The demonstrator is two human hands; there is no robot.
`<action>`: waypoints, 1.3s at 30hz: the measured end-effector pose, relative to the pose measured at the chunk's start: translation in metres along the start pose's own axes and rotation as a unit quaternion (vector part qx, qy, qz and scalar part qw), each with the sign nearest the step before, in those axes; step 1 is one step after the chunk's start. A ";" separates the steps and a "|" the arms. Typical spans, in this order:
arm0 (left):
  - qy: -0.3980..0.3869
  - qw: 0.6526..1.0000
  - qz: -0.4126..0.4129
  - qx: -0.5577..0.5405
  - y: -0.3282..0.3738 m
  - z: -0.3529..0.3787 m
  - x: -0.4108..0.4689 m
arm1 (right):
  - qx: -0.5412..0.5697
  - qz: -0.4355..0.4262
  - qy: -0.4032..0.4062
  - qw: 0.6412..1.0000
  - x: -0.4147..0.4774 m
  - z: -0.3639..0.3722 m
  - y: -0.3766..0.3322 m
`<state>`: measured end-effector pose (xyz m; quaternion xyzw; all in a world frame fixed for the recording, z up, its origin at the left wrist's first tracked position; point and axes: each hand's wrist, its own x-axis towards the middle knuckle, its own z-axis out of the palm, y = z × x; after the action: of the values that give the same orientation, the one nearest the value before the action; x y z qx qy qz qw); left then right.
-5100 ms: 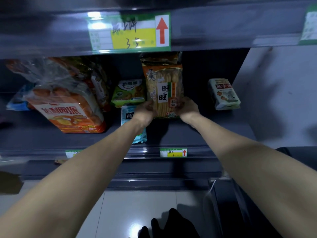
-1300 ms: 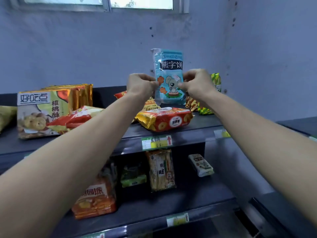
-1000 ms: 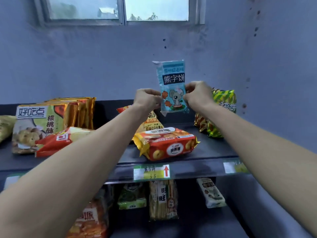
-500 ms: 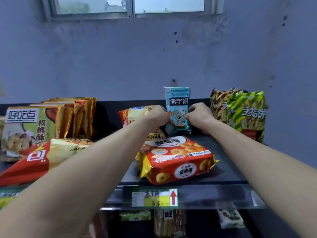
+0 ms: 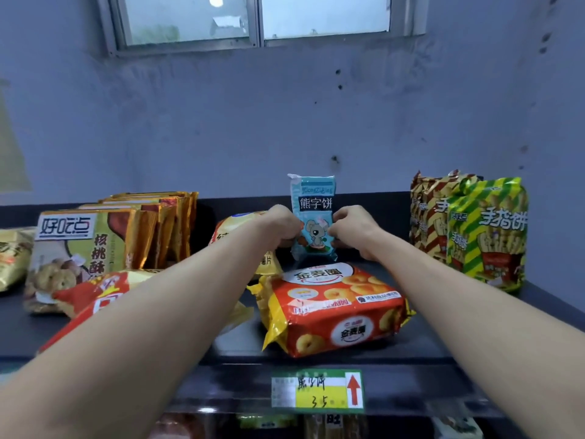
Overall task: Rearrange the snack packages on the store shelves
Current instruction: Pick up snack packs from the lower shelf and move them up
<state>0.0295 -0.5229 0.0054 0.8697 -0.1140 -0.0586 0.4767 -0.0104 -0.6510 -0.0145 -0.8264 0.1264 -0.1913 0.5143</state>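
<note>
Fingers (image 5: 297, 236) of both our hands curl in against the side edges of the blue bear-biscuit packet (image 5: 315, 213) and pinch it between them. Our left hand (image 5: 281, 228) grips the nine o'clock edge and our right hand (image 5: 353, 231) grips the three o'clock edge. We hold the packet upright, print facing us, near the back middle of the top shelf (image 5: 474, 327); we cannot tell whether its lower edge touches the shelf.

Just beside the packet at six o'clock lies the red ring-biscuit bag (image 5: 335, 312), flat on the shelf. At eight o'clock a yellow bag (image 5: 234, 226) sits partly hidden behind our left wrist. At three o'clock, apart from our right hand, stands the green striped bag (image 5: 487, 229), with a red striped bag (image 5: 425, 210) just behind it. At nine o'clock a row of gold walnut-cookie packs (image 5: 95, 239) stands upright, and a red chip bag (image 5: 95, 299) lies in front of them. Further out at six o'clock a green price label (image 5: 316, 392) is fixed to the shelf's front edge. At twelve o'clock a window (image 5: 253, 20) is set high in the wall
</note>
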 end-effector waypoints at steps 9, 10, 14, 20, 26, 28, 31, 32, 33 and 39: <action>-0.025 0.999 -0.021 0.016 -0.005 0.014 0.011 | 0.007 0.034 -0.029 0.999 0.018 0.002 0.020; -0.024 0.999 -0.022 0.013 -0.005 0.013 0.012 | 0.013 0.035 -0.030 0.999 0.019 0.003 0.020; -0.022 0.999 -0.028 0.019 -0.006 0.012 0.018 | -0.007 0.036 -0.049 0.998 0.020 0.004 0.021; -0.013 0.999 -0.024 0.019 -0.004 0.014 0.013 | -0.046 0.029 -0.083 0.995 0.018 0.003 0.015; 0.004 0.999 -0.012 0.030 0.007 0.007 0.002 | -0.081 0.012 -0.081 0.993 0.005 -0.007 0.008; 0.007 1.000 -0.010 0.026 0.009 0.004 -0.003 | -0.092 -0.006 -0.076 0.993 -0.003 -0.011 0.003; 0.012 1.000 0.006 0.019 0.012 0.001 -0.015 | -0.099 -0.051 -0.066 0.992 -0.022 -0.015 -0.012; 0.014 1.000 0.014 0.007 0.014 0.001 -0.021 | -0.103 -0.067 -0.060 0.991 -0.027 -0.017 -0.017; 0.015 1.000 0.020 -0.006 0.017 0.001 -0.031 | -0.110 -0.082 -0.058 0.989 -0.034 -0.018 -0.022; 0.029 0.997 0.077 -0.009 0.011 0.003 -0.091 | -0.223 -0.187 -0.050 0.955 -0.069 -0.017 -0.031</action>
<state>-0.0608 -0.5077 0.0120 0.8554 -0.1663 0.0024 0.4905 -0.0796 -0.6234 0.0071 -0.9375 -0.0167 -0.2097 0.2773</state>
